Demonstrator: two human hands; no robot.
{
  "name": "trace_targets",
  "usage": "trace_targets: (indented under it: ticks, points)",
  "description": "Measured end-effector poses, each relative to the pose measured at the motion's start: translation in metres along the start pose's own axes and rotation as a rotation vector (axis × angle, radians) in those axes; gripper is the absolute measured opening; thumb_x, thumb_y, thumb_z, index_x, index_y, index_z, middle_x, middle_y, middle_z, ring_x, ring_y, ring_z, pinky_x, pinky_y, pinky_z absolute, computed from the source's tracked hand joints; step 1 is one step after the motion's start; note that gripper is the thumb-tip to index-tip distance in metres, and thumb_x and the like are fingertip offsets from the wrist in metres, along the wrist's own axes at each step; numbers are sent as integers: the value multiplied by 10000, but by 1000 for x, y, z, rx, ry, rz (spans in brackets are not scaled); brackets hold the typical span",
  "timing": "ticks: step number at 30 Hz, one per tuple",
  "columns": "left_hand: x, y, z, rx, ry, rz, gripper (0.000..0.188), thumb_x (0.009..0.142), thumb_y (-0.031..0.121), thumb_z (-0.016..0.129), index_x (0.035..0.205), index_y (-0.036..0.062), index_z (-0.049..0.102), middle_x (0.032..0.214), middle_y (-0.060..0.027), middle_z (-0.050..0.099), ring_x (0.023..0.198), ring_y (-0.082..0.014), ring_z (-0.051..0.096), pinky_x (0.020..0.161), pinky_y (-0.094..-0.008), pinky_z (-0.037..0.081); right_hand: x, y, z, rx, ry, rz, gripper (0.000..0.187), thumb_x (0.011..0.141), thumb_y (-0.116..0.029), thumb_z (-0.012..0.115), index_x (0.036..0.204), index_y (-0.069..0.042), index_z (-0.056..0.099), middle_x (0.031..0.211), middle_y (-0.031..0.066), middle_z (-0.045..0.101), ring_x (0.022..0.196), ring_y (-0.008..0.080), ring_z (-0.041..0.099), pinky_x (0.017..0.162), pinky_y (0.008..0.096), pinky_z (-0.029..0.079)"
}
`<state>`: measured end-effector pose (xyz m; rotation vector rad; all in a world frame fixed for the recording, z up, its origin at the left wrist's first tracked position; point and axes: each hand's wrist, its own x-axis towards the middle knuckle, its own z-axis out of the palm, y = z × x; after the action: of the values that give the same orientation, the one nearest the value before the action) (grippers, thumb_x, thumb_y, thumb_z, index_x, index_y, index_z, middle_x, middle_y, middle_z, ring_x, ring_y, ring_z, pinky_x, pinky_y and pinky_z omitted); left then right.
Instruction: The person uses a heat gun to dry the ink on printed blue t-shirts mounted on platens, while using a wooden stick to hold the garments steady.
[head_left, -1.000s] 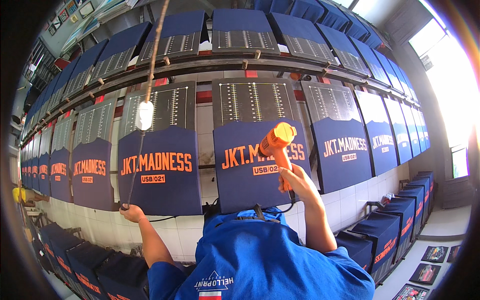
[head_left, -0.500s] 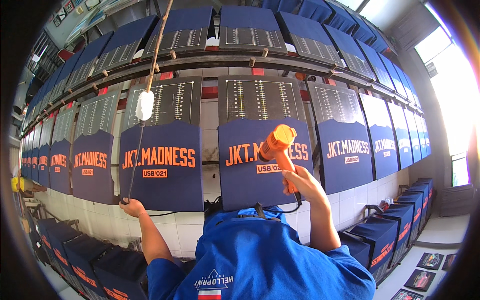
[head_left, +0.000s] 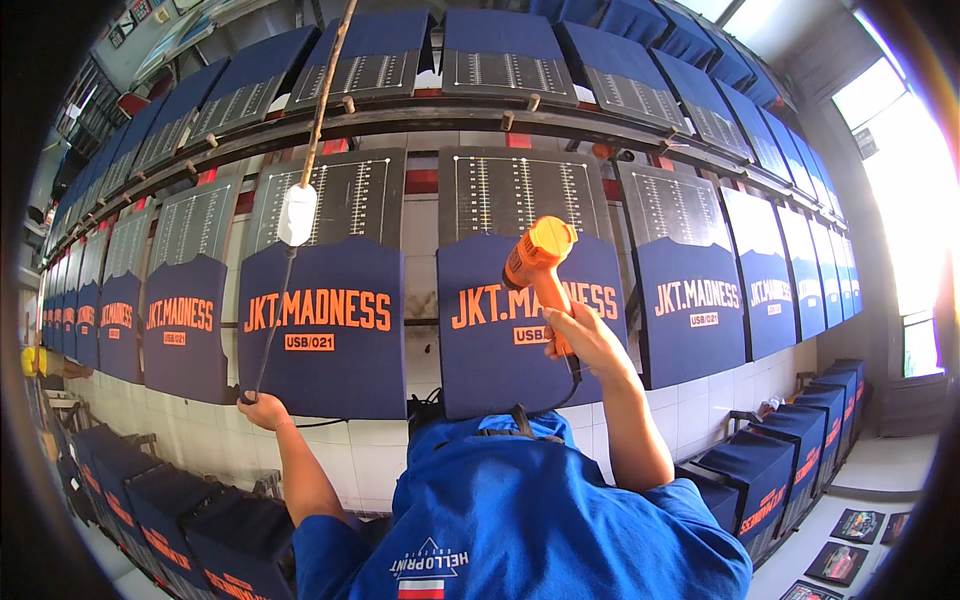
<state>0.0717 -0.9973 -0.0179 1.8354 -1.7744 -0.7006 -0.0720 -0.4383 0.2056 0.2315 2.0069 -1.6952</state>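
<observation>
My right hand is closed round the grip of an orange heat gun. The tool hangs over a navy shirt with orange lettering, its dark nozzle end tilted down and left, covering part of the print. A black cord runs from the grip's lower end. My left hand has its fingers closed on a black cable at the lower left corner of the neighbouring navy shirt. This cable comes down from a white plug connector hanging on a thin brown pole.
Both shirts are stretched on dark boards with white ruler marks, in a long row of similar ones. Behind it, a dark rail with wooden pegs carries another row. More shirt-covered boards stand behind me. Bright windows are at right.
The heat gun and my right hand have moved up and slightly left over the shirt. My left hand stays at the board's corner with the cable; the hanging plug connector has shifted slightly.
</observation>
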Motion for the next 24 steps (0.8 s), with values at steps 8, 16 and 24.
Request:
trace_targets:
  ticks: [8,16,24]
  points:
    - [-3,-5,4,-47,12,68,555,1040,373,403,1424,-28,413,1303,-248,565,1146,-422,585,980,-505,481,-28,0,-9,-119,-56,164,325,966,-282,617,1020,32,553,800,63,622,622,135,656,548,263,546]
    - [-3,-4,2,-49,35,70,545,1036,363,417,1416,-27,420,1302,-252,566,1155,-425,578,984,-505,474,-34,-3,6,-127,-107,169,368,962,-308,636,1056,39,555,815,70,633,628,132,663,558,254,550]
    - [7,-14,3,-57,58,101,535,1039,364,411,1405,-25,438,1331,-254,544,1211,-425,534,1030,-499,434,-5,-9,20,-23,-86,93,309,965,-295,623,974,8,564,784,50,602,608,122,632,551,260,529]
